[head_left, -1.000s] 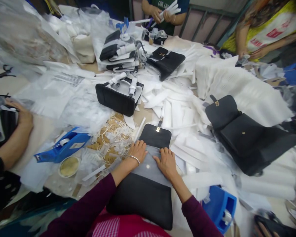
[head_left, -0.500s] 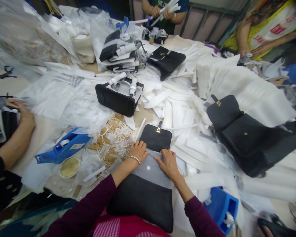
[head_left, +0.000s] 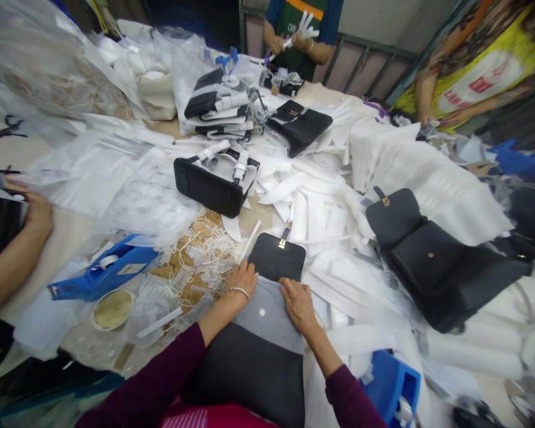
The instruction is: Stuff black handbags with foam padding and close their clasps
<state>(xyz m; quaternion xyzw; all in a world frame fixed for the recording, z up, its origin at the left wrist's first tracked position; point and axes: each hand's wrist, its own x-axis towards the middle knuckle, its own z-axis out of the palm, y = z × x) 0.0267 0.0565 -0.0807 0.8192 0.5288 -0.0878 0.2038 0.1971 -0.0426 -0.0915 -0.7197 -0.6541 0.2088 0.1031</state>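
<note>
A black bag lies flat in front of me, with a grey sheet showing a pale round spot across its upper part. Above the sheet is the black flap with a gold clasp and short strap. My left hand, with a bracelet at the wrist, grips the left edge where sheet and flap meet. On the right edge, my right hand holds the bag at about the same height, thumb on the grey sheet and fingers curled at the side.
Blue tape dispensers lie left and lower right. Black bags stand ahead and right. Tags with strings, white foam strips and a stacked foam pile cover the table. Other people work around it.
The view has shifted slightly. My right hand has slid a little down the bag's right edge, and the flap lies slightly further left. Both hands remain on the bag.
</note>
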